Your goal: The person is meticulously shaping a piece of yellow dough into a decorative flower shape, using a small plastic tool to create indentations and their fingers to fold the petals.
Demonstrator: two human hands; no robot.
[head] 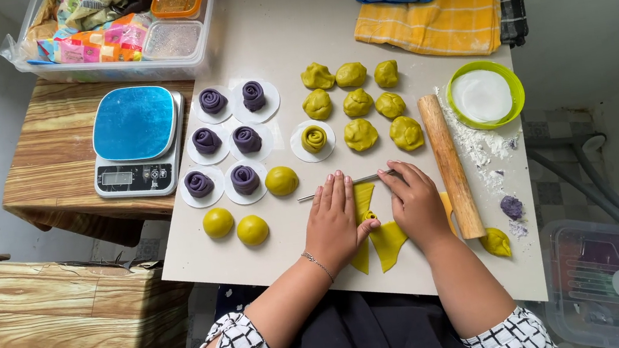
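Both hands rest on a flattened, cut sheet of yellow dough (387,241) on the white board (262,46). My left hand (335,222) lies flat, fingers together, pressing the dough strips. My right hand (417,202) presses beside it, its fingers over the far end of the dough. A thin metal stick (327,191) lies just beyond the fingertips. A wooden rolling pin (450,164) lies right of my right hand.
Several purple rose-shaped rolls (227,141) sit on paper rounds, one yellow roll (313,139), several rough yellow dough lumps (357,101), smooth yellow balls (252,229). A kitchen scale (136,140) sits left, a green flour bowl (485,94) right, a yellow towel (428,21) behind.
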